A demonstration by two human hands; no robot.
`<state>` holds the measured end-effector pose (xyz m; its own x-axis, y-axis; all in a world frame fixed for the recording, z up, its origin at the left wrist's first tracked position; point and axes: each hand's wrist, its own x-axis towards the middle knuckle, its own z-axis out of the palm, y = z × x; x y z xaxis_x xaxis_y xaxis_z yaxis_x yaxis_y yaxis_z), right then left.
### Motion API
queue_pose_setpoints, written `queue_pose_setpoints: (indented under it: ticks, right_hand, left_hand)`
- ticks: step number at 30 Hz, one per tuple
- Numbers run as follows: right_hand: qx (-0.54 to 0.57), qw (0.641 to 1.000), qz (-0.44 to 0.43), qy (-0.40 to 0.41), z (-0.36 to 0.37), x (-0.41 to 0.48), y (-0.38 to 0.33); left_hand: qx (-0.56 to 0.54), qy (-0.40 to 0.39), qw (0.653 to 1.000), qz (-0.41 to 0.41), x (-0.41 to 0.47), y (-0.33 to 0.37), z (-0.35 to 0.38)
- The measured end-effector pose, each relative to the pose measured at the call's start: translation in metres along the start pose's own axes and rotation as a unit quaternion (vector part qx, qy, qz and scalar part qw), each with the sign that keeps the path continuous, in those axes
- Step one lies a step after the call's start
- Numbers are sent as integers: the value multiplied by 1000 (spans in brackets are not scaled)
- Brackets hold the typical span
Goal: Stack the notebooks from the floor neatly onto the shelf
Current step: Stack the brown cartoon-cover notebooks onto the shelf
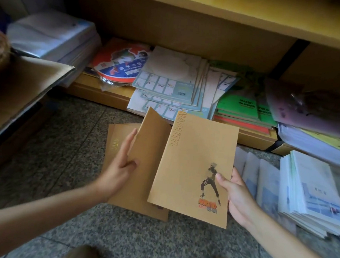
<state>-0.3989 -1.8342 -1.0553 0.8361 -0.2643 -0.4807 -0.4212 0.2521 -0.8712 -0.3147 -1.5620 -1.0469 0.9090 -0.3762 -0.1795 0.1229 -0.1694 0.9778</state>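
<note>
Pinching 1 brown notebook (192,167) are right fingers (225,181); left fingers (126,145) grip brown stack (140,187); papers (168,82) crowd shelf (106,97).

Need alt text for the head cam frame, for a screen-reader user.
The right hand grips a brown cartoon-figure notebook by its edge, and the left hand holds plain brown notebooks beside it, above a speckled floor. Behind them, a low wooden shelf carries untidy piles of pale notebooks and green notebooks.
</note>
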Motion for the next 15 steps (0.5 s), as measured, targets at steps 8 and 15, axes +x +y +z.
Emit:
queue_pose_setpoints:
  ticks: [8, 15]
  right_hand:
    - [55, 997, 7, -59, 8, -6, 3]
    - [60, 994, -9, -87, 17, -13, -5]
  left_hand:
    - [-45, 22, 999, -1, -8, 37, 32]
    - [-83, -15, 996, 15, -15, 50, 38]
